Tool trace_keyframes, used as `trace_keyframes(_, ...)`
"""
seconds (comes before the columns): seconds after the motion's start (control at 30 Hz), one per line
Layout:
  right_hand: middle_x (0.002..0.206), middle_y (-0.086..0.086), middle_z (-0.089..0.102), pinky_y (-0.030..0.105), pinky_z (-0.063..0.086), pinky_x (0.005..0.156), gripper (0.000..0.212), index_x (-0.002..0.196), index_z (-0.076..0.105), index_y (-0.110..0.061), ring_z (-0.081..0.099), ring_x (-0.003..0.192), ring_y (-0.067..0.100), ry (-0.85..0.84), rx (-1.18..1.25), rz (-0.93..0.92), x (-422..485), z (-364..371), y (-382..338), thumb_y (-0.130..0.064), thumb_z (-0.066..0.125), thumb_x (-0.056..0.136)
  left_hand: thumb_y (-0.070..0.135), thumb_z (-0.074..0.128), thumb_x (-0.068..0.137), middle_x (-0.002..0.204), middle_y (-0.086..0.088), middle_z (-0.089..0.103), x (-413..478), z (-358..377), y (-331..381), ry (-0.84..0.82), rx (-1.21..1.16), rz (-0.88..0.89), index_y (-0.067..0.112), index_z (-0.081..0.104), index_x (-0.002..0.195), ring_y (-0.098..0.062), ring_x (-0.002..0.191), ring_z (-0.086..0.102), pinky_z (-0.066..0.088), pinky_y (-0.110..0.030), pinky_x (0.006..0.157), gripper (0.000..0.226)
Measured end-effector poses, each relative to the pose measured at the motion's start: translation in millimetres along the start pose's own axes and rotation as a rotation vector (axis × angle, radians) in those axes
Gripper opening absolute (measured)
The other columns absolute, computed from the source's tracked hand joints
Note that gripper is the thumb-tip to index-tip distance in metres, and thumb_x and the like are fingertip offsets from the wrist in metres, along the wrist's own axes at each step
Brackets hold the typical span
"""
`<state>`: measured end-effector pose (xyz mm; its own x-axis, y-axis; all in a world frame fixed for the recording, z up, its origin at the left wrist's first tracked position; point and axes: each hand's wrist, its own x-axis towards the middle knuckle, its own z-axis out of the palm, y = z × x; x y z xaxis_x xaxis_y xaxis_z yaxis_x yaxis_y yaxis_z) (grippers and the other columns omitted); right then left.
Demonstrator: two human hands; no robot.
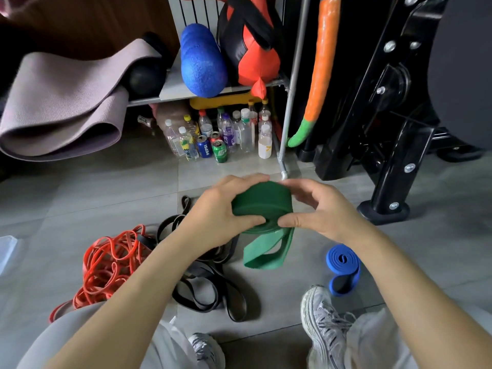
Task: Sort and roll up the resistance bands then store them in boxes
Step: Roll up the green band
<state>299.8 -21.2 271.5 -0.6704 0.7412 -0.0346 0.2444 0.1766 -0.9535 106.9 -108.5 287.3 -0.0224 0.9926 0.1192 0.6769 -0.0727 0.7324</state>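
**Green band part-rolled between both hands**

The green band [259,202] is held up above the tiled floor [80,198], close to the middle of the view, and most of it is wound into a thick coil. The left hand [221,209] grips the coil from its 9 o'clock side. Its fingers [247,179] curl over the top edge and its thumb presses on the flat face. The right hand [322,209] holds the coil from 3 o'clock, with the thumb pinching the lower edge and the other digits curled round the far side. An unrolled tail of the same band hangs from the coil at 6 o'clock as a slack loop. Whether the loop reaches the floor cannot be told.

A blue band [343,267] lies rolled on the floor at 4 o'clock from the coil, just beside a grey shoe [324,320]. A tangle of red bands [109,265] lies at 8 o'clock. Black bands [205,286] are heaped at 7 o'clock, between the red tangle and the green tail, and partly under the left forearm.

At 12 o'clock, bottles and cans [221,137] stand under a shelf that carries a blue foam roller [202,62]. A folded mat [61,102] lies at 10 o'clock, and a black metal frame [386,129] stands at 2 o'clock.
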Motion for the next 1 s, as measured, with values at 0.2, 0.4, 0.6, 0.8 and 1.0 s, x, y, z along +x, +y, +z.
trace_keyframes(0.2, 0.096, -0.025, 0.066, 0.005, 0.043, 0.083, 0.054, 0.102, 0.056, -0.036, 0.06, 0.093, -0.014, -0.007, 0.086, -0.002, 3.8, -3.8, 10.9, 0.004, 0.075, 0.069, 0.007, 0.081, 0.069, 0.115, 0.012, 0.062, -0.5, -17.4, 3.0, 0.161, -0.356, -0.052, 0.05, 0.055, 0.114, -0.006, 0.103, 0.062, 0.053, -0.025, 0.086, 0.067)
trace_keyframes(0.4, 0.089, -0.02, 0.072, 0.014, 0.05, 0.082, 0.054, 0.11, 0.057, -0.021, 0.066, 0.091, -0.003, 0.003, 0.308, -0.028, 5.2, 4.0, 5.1, -0.007, 0.069, 0.059, 0.007, 0.077, 0.066, 0.107, 0.011, 0.067, -1.7, -8.4, 4.3, 0.217, -0.734, -0.086, 0.038, 0.057, 0.114, -0.014, 0.101, 0.064, 0.055, -0.03, 0.08, 0.061)
trace_keyframes(0.6, 0.09, -0.011, 0.073, 0.015, 0.05, 0.076, 0.05, 0.105, 0.059, -0.019, 0.067, 0.088, 0.003, 0.026, 0.372, -0.039, 5.3, 9.6, 4.6, 0.002, 0.077, 0.063, 0.008, 0.072, 0.072, 0.117, -0.002, 0.061, -4.6, 0.6, 2.0, 0.194, -0.874, -0.174, 0.029, 0.051, 0.121, -0.021, 0.104, 0.063, 0.054, -0.038, 0.081, 0.057)
trace_keyframes(0.8, 0.085, -0.01, 0.074, 0.015, 0.051, 0.074, 0.038, 0.099, 0.061, -0.016, 0.068, 0.083, 0.003, 0.078, 0.407, -0.037, 6.6, 13.7, 5.2, 0.004, 0.07, 0.068, 0.01, 0.073, 0.075, 0.124, -0.01, 0.056, -6.5, 3.0, 1.5, 0.212, -0.919, -0.206, 0.027, 0.05, 0.121, -0.023, 0.106, 0.062, 0.055, -0.04, 0.084, 0.054)
trace_keyframes(1.0, 0.078, -0.009, 0.073, 0.017, 0.051, 0.072, 0.05, 0.096, 0.059, -0.018, 0.068, 0.076, 0.004, 0.059, 0.384, 0.013, 7.8, 15.2, 1.7, -0.012, 0.076, 0.049, 0.01, 0.065, 0.071, 0.115, -0.003, 0.061, -7.7, 8.8, 3.3, 0.24, -1.001, -0.256, 0.023, 0.048, 0.126, -0.019, 0.098, 0.066, 0.056, -0.036, 0.072, 0.058)
